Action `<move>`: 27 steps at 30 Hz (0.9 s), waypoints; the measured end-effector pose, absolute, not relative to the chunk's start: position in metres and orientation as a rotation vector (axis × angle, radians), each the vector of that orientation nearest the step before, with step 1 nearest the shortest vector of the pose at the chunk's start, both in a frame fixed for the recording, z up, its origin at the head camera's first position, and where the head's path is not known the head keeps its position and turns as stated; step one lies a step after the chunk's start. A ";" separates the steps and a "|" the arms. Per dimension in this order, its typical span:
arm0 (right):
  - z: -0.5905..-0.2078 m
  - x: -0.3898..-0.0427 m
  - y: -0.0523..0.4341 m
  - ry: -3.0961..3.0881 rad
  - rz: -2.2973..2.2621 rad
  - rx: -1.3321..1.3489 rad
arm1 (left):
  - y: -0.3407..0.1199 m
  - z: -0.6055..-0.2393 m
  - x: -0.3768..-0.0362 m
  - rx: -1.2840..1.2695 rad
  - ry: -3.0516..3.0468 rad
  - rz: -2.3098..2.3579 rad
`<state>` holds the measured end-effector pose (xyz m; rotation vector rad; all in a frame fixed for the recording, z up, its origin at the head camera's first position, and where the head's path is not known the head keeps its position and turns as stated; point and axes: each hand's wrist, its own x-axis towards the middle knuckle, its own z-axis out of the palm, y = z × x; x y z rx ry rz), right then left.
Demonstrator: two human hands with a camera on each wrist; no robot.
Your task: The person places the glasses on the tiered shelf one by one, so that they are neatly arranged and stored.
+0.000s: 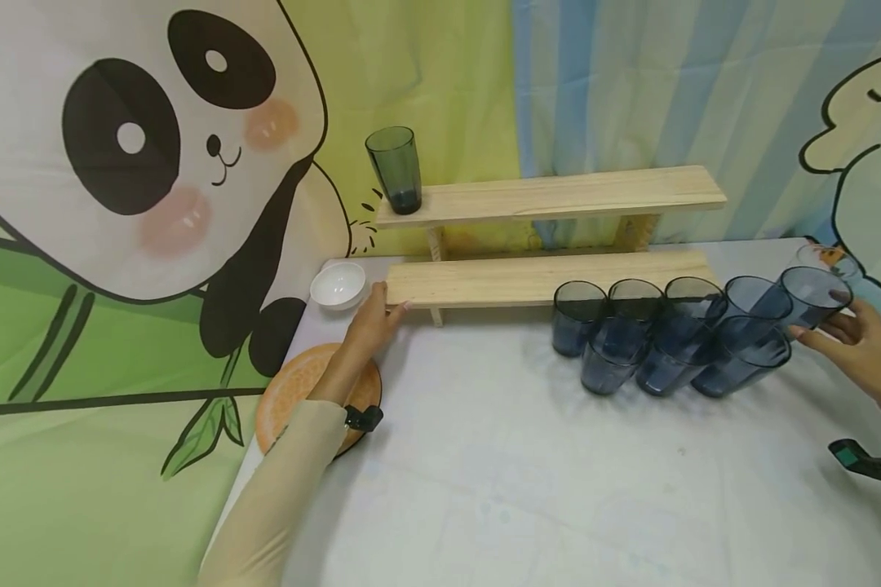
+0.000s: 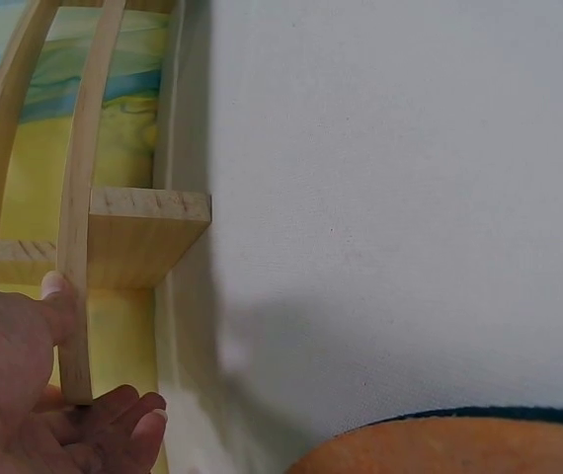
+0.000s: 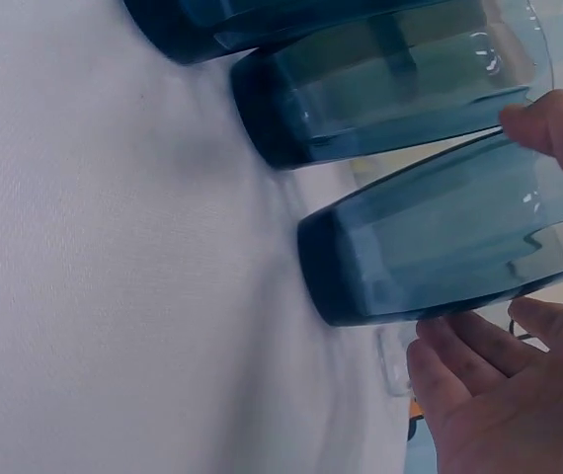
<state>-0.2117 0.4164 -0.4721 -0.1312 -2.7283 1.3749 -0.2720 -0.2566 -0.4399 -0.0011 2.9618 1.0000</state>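
Observation:
My left hand [image 1: 371,323] grips the left end of the lower board of a two-tier wooden shelf [image 1: 484,283], thumb on one face and fingers curled round the end. At the far right my right hand [image 1: 862,341] holds a blue drinking glass [image 3: 440,242] between thumb and fingers. Whether its base touches the table, I cannot tell. Several more blue glasses [image 1: 608,365] stand close together in two rows to its left, before the shelf's right part. One green glass [image 1: 396,171] stands upright on the left end of the upper board.
A small white bowl [image 1: 338,285] sits left of the shelf. Below it, a round orange-patterned plate [image 1: 294,371] lies partly under my left forearm. Behind the held glass is a clear glass vessel [image 1: 828,258]. A printed curtain [image 1: 455,90] hangs behind the white table [image 1: 529,489].

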 end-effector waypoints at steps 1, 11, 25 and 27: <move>-0.474 -0.214 0.416 -2.724 1.382 -0.094 | -0.257 -0.440 -0.271 -0.002 2.963 1.000; -0.497 -0.230 0.417 -2.668 1.348 -0.010 | -0.258 -0.440 -0.271 0.002 2.957 1.031; -0.499 -0.226 0.413 -2.736 1.214 -0.188 | -0.257 -0.440 -0.270 -0.001 2.955 1.031; -0.499 -0.225 0.412 -2.743 1.205 -0.216 | -0.257 -0.440 -0.270 -0.005 2.956 1.021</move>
